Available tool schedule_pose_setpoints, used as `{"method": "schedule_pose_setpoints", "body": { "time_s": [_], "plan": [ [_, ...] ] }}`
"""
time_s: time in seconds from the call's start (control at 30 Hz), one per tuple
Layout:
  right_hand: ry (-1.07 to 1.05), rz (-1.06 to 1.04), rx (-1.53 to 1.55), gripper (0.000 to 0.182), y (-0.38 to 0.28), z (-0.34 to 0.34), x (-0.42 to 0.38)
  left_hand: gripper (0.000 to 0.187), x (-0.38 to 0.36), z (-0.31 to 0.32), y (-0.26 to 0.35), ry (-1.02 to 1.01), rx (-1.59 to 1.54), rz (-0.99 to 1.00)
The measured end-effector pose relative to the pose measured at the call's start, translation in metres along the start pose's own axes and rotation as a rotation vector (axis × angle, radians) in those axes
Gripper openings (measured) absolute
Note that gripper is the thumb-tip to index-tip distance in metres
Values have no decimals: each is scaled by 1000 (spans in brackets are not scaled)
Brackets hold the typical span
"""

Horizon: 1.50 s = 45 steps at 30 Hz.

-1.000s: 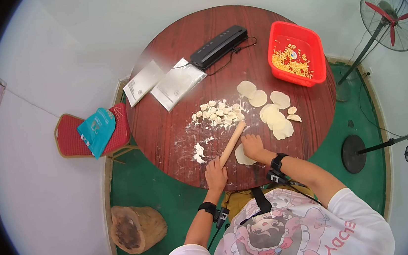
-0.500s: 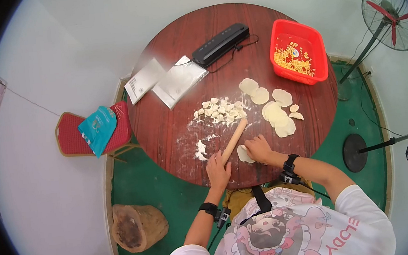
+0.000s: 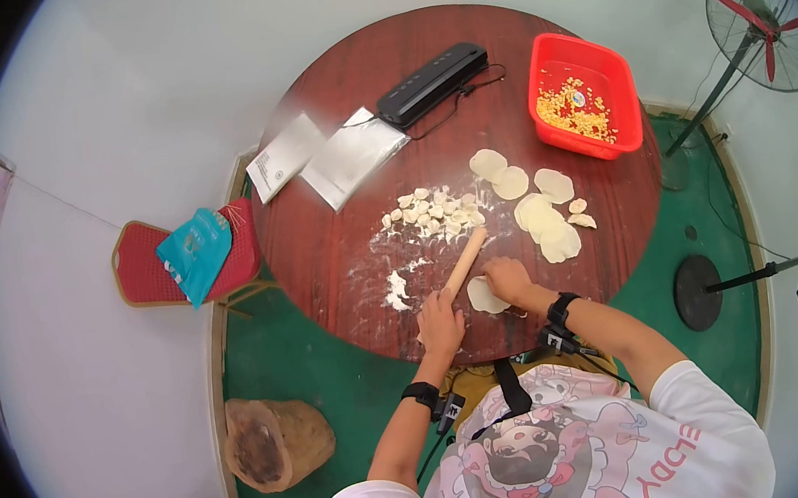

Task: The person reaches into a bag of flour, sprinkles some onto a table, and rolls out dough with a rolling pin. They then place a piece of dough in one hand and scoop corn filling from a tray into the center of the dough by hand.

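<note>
On the round wooden table (image 3: 322, 257), my left hand (image 3: 441, 322) rests on the near end of a wooden rolling pin (image 3: 465, 259) that lies diagonally. My right hand (image 3: 509, 279) presses its fingers on a flat round dough wrapper (image 3: 485, 295) beside the pin. Several small dough pieces (image 3: 431, 213) lie in scattered flour beyond the pin. Several rolled wrappers (image 3: 541, 215) are spread to the right.
A red basket (image 3: 587, 98) with yellow filling stands at the far right. A black vacuum sealer (image 3: 430, 85) and two silver pouches (image 3: 346, 157) lie at the back. A red chair (image 3: 182, 262), a wooden stump (image 3: 269, 443) and floor fans (image 3: 759, 17) surround the table.
The rolling pin and my left hand shifted slightly right and nearer. My right hand moved back onto the wrapper's right side.
</note>
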State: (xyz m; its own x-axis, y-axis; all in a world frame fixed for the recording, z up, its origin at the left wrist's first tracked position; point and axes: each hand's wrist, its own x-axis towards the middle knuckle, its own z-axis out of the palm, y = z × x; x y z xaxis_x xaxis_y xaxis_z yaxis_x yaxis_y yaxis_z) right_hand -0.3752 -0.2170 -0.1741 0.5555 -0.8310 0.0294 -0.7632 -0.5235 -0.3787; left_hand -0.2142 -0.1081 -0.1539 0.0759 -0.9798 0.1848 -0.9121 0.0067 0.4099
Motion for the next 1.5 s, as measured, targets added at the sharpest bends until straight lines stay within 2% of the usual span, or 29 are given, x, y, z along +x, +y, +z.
{"method": "schedule_pose_setpoints", "body": {
  "time_s": [0.03,0.2,0.27,0.37,0.5,0.6,0.7,0.77,0.83,0.9,1.0,1.07,1.1,1.17,1.2,1.27,1.37,1.5],
  "plan": [
    [-18,81,46,16,1,-1,2,51,-1,0,0,1,-12,-10],
    [2,5,48,13,-4,-11,-2,45,-2,-5,7,98,8,14],
    [20,-31,15,12,-3,-11,-2,42,3,-1,8,-89,-229,5],
    [-62,45,29,13,-3,-12,-2,41,12,10,18,-158,-266,-38],
    [-23,-37,80,9,-2,-15,-8,37,33,27,28,-44,-315,-26],
    [-47,-75,120,9,-2,-19,-15,39,45,39,29,12,-260,19],
    [-50,-60,159,9,-4,-22,-20,32,51,42,28,-47,-168,53],
    [-33,-43,190,9,-4,-21,-21,21,54,39,26,-167,-74,35],
    [45,-26,245,10,-2,-16,-22,16,57,36,25,-192,-46,40],
    [25,9,291,11,-1,-15,-22,12,57,33,24,-216,-20,42],
    [19,1,288,12,0,-14,-20,9,57,31,19,-115,-60,92],
    [32,-32,240,12,0,-13,-20,6,57,33,15,72,-163,220],
    [25,-39,240,12,-1,-13,-22,6,56,33,14,72,-162,219],
    [17,-46,240,12,-2,-14,-26,11,53,29,14,-47,-311,193],
    [5,-50,242,12,-2,-15,-27,11,50,25,15,-46,-311,191],
    [-10,-57,248,13,-5,-19,-32,12,42,13,18,-218,-281,139],
    [-18,-120,315,14,-8,-31,-43,11,32,4,16,-139,-357,222],
    [-50,-91,417,15,-12,-46,-46,11,28,-14,21,-194,-443,158]
  ]
}}
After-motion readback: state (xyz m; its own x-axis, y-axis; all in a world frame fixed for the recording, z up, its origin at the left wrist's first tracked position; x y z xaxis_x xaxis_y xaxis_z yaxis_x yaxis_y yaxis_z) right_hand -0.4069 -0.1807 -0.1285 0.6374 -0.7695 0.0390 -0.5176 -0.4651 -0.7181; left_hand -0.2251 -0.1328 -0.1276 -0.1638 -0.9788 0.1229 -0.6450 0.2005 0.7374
